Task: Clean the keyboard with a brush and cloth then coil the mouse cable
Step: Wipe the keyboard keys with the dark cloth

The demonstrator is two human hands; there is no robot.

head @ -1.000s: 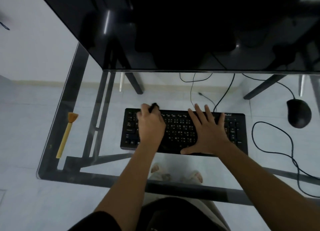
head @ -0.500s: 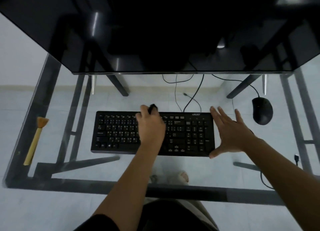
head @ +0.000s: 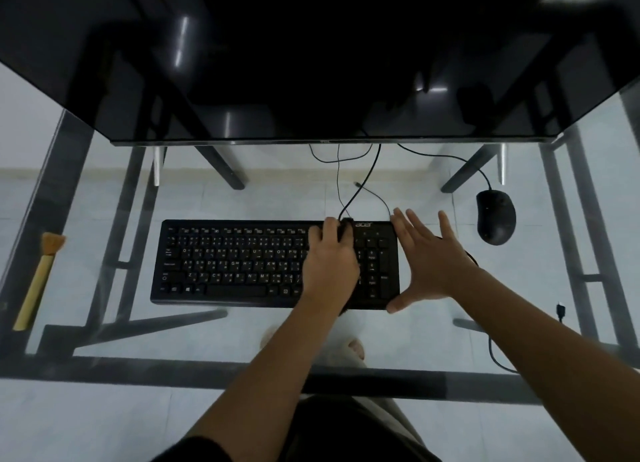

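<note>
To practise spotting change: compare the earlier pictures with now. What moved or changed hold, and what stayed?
The left hand, gripping the dark cloth, slid rightward along the keyboard from its left keys toward the number pad. The right hand, open, shifted right off the keys to the keyboard's right end. The brush and mouse stayed put.

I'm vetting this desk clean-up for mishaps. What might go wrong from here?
1. The left hand holds a dark cloth at the back edge of the keyboard, where cables meet it; a wipe may snag one.
2. The keyboard lies on smooth glass, with only the open right hand at its end; it may slide.
3. A loose cable runs close by the right forearm and could get dragged.
</note>
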